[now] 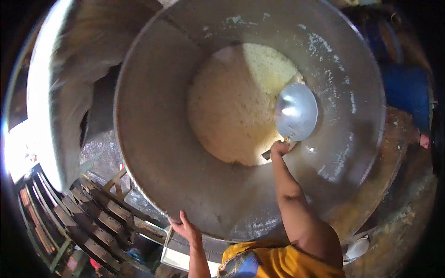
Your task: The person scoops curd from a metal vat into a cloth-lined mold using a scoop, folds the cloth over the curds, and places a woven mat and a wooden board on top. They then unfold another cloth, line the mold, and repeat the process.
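Observation:
A large round metal vat [157, 116] fills the middle of the head view, with pale, frothy liquid [232, 106] at its bottom. My right hand [280, 148] reaches down into the vat, its fingers wrapped round the dark handle of a metal scoop [296, 113]. The scoop's round, shiny bowl lies over the right side of the liquid, near the inner wall. White residue marks that wall. My left hand [186, 228] rests on the vat's near rim at the lower left, thumb raised and the other fingers partly hidden over the edge.
Slatted wooden racks [95, 222] stand at the lower left, and a pale cloth [69, 92] hangs at the upper left. A blue container [407, 95] is on the right. Near my body at the lower left is a white tray [178, 259].

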Available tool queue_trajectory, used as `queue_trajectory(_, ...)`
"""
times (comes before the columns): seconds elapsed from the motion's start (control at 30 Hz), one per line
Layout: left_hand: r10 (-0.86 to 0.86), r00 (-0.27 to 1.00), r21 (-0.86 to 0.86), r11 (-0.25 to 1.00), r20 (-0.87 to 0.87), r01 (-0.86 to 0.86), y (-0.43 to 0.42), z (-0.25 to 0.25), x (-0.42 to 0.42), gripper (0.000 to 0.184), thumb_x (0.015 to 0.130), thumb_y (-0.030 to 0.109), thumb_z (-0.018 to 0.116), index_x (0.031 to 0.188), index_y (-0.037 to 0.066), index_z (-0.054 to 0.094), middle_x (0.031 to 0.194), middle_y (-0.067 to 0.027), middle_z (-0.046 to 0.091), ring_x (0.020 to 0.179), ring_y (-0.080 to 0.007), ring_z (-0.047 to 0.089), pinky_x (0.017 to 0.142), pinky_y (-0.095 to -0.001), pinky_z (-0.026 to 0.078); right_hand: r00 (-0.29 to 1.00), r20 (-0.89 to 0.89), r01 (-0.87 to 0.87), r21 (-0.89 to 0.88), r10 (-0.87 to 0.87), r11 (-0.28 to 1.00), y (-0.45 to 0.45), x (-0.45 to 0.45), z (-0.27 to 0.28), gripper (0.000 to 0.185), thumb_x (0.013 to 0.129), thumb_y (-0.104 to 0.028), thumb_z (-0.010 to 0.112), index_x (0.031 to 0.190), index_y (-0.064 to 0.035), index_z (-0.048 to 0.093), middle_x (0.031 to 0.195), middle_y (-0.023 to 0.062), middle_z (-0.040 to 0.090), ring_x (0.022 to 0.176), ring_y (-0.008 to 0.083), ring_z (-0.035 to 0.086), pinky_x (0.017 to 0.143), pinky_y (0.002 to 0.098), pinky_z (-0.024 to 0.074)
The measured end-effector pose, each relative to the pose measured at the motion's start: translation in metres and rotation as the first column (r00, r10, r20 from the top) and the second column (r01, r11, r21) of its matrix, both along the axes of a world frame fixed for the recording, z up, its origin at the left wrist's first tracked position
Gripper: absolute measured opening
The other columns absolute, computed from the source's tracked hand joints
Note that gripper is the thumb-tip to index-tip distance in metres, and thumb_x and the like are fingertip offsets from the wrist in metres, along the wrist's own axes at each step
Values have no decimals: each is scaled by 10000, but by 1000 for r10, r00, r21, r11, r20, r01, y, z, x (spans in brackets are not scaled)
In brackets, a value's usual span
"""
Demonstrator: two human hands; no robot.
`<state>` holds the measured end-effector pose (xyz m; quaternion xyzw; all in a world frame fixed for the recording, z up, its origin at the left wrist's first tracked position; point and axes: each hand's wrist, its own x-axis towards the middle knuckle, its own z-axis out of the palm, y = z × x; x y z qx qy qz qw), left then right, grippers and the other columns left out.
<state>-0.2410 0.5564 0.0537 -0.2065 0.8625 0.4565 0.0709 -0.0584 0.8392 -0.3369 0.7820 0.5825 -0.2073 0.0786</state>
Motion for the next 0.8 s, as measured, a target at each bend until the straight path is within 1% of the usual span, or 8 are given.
queue_trajectory(0.03, 6, 999, -9, 1000, 32, -5, 1, 2, -2, 495, 905, 209, 578, 1296, -37, 400, 1234, -143, 505, 1074, -233, 507, 925, -357, 419, 990, -49, 137, 35, -135, 990, -8, -5, -17, 286, 847, -208, 534, 1051, -22, 609, 1091, 188, 599, 981, 322, 590, 844, 423, 442)
queue_trajectory(0.07, 15, 998, -19, 1000, 64, -14, 1, 0, -2, 487, 905, 206, 577, 1293, -31, 403, 1226, -141, 511, 1068, -235, 511, 915, -364, 427, 980, -187, 93, 123, -69, 988, -15, -15, -22, 269, 773, -62, 601, 1019, 31, 542, 921, 185, 624, 820, 315, 634, 682, 397, 516)
queue_trajectory(0.13, 55, 996, -39, 998, 64, -53, -6, -5, 1, 486, 903, 204, 577, 1296, -21, 400, 1224, -139, 512, 1060, -238, 515, 897, -376, 439, 559, -604, 239, -538, -568, 808, -11, -44, -6, 229, 791, -83, 610, 999, -12, 543, 781, 113, 595, 610, 233, 595, 521, 360, 490)
queue_trajectory(0.3, 83, 992, -60, 995, 95, -77, 7, -3, -2, 472, 907, 157, 568, 1304, -18, 383, 1250, -160, 493, 1098, -232, 497, 954, -361, 403, 315, -657, -89, -739, -685, 668, -39, -74, -53, 71, 827, -99, 580, 800, -49, 536, 637, 63, 542, 457, 160, 505, 412, 314, 413)
queue_trajectory(0.4, 65, 996, -87, 994, 61, -60, 14, -2, -4, 451, 903, 139, 567, 1285, -28, 396, 1231, -155, 501, 1083, -227, 501, 932, -359, 416, 368, -657, -245, -752, -658, 613, -41, -96, -27, 119, 847, -101, 556, 749, -49, 512, 574, 51, 516, 444, 158, 495, 415, 308, 408)
queue_trajectory(0.5, 57, 997, -103, 993, 52, -52, 0, -5, 2, 421, 892, 110, 571, 1259, -29, 417, 1164, -138, 538, 1020, -223, 531, 909, -345, 420, 681, -680, -553, -721, -271, 417, -15, -118, 50, 156, 869, -120, 544, 744, -40, 500, 521, 48, 489, 440, 152, 495, 420, 306, 412)
queue_trajectory(0.67, 0, 1000, -150, 989, 0, 0, -2, 4, -2, 384, 882, 130, 592, 1209, -28, 467, 1112, -116, 551, 983, -197, 538, 897, -330, 417, 660, -703, -601, -705, -265, 376, 12, -157, 234, 77, 854, -65, 540, 789, -50, 501, 502, 40, 473, 421, 155, 500, 407, 318, 422)
queue_trajectory(0.8, 280, 960, 330, 906, -1, -264, -23, -7, 1, 413, 889, 174, 594, 1236, -6, 459, 1145, -117, 526, 958, -183, 561, 846, -311, 458, 642, -762, -737, -584, 83, 342, 34, -170, 369, 136, 822, -24, 524, 687, -20, 504, 507, 68, 487, 424, 185, 519, 436, 341, 462)
